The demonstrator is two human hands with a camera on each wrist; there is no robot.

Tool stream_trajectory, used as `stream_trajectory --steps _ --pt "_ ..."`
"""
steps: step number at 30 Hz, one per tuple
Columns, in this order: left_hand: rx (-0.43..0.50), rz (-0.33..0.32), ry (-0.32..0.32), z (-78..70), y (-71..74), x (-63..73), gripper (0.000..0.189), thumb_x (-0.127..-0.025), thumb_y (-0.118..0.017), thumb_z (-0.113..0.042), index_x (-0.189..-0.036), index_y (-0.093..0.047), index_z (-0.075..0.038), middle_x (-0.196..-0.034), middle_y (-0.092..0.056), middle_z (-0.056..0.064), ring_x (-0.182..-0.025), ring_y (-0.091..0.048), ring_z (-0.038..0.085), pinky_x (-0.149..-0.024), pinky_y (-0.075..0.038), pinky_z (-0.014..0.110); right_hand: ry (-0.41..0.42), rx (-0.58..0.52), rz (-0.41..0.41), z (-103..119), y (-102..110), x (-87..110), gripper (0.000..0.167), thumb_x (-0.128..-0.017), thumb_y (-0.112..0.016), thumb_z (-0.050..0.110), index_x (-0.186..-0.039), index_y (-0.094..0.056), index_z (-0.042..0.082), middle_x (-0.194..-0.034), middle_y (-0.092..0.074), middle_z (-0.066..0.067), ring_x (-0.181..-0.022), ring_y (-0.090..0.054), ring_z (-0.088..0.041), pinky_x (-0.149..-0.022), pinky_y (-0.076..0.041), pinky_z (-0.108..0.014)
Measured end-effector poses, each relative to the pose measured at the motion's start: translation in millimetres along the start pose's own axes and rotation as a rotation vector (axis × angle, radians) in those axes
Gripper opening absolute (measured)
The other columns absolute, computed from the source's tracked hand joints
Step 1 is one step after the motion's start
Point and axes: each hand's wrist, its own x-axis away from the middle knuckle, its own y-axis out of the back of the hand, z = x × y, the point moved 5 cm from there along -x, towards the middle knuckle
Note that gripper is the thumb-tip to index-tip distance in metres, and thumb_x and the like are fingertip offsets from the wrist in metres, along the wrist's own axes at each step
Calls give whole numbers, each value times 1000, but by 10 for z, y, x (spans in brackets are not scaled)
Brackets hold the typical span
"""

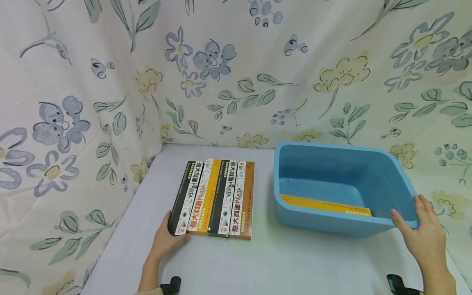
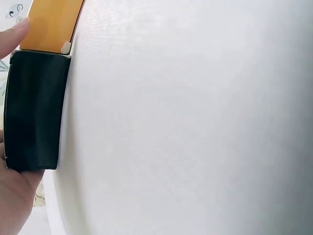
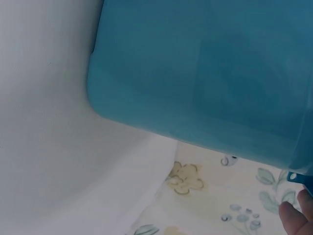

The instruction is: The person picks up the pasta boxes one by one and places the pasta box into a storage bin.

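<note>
Several pasta boxes lie side by side on the table: a black pasta box (image 1: 186,196) at the left, a yellow one (image 1: 210,196), another black one (image 1: 223,196) and a brown one (image 1: 242,200). My left hand (image 1: 167,235) grips the near left corner of the leftmost black box, its thumb reaching toward the yellow box's end (image 2: 49,24). On the right stands a blue plastic bin (image 1: 317,221) with a yellow pasta box (image 1: 326,204) lying inside against the near wall. My right hand (image 1: 424,233) holds the bin's near right corner by the rim.
The white table (image 1: 265,262) carries the boxes on the left and the bin on the right. A floral curtain (image 1: 239,73) hangs behind the table and along its sides.
</note>
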Motion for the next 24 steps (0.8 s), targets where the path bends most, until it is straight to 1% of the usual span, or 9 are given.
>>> stream_trajectory --steps 5,9,13,17,20,24 --pt "-14 7 23 -11 -9 -49 120 -67 -87 -38 -150 -14 9 -151 -23 34 -136 -26 52 -108 -28 61 -9 4 3 -2 6 -8 78 -99 -46 45 -151 -18 -6 -156 -15 -27 -142 -13 -47 -108 -14 -66" --pt "5 9 58 4 -12 -58 119 -67 -87 -37 -150 -15 9 -150 -24 35 -136 -26 52 -107 -29 62 -3 6 -1 6 8 -14 78 -99 -44 46 -151 -18 -7 -156 -15 -27 -142 -13 -47 -108 -15 -65" --pt "42 -7 90 15 2 -42 116 -67 -88 -34 -150 -19 7 -150 -26 34 -135 -28 51 -106 -29 62 -2 7 2 13 8 -15 79 -99 -44 47 -151 -17 -6 -156 -15 -27 -142 -13 -47 -108 -14 -65" --pt "107 -32 128 17 28 -2 111 -64 -89 -24 -150 -24 6 -150 -29 32 -135 -29 49 -107 -27 62 -3 7 11 8 4 -10 80 -99 -44 48 -151 -17 -6 -157 -14 -27 -142 -12 -47 -108 -14 -66" --pt "184 -50 174 18 35 32 108 -63 -88 -15 -149 -26 6 -150 -30 31 -134 -29 47 -108 -25 61 3 7 14 3 3 -8 79 -99 -45 46 -151 -17 -6 -156 -15 -28 -142 -13 -48 -108 -14 -66" --pt "288 -96 242 20 39 67 106 -60 -85 -6 -149 -28 4 -149 -32 30 -129 -32 45 -106 -27 58 7 3 16 -2 4 -6 78 -99 -46 45 -151 -18 -7 -156 -15 -28 -141 -13 -49 -106 -15 -68"
